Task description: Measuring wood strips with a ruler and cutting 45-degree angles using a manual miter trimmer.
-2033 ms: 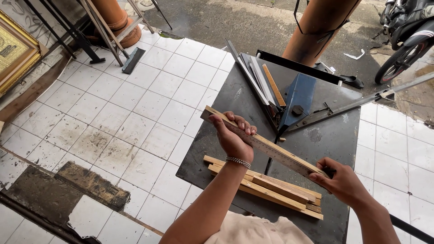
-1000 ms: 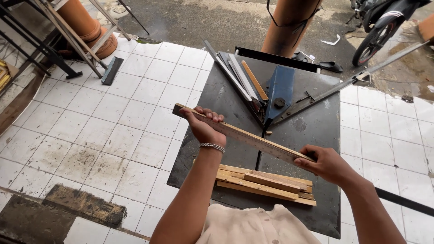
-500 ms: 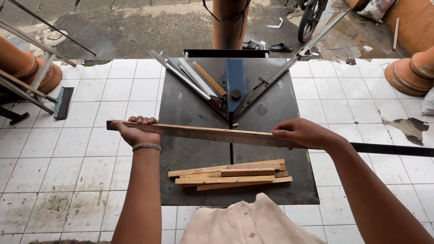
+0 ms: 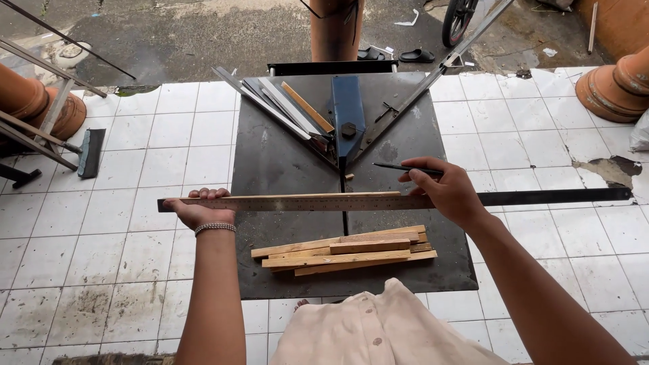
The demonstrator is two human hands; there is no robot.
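Above worktop (image 4: pixel 270 162): wooden strip (image 4: pixel 291 201) with steel ruler (image 4: pixel 541 197) lying level.
Left hand (image 4: pixel 206 211): gripping strip end.
Right hand (image 4: pixel 449 192): pinching pencil (image 4: pixel 405 167), pressing on strip.
Near edge: wood offcuts (image 4: pixel 345 249) lying stacked.

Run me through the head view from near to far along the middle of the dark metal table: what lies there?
Cream garment → stack of wooden strips → long wooden strip with a steel ruler, held by the left hand and right hand → blue cutter head → column.
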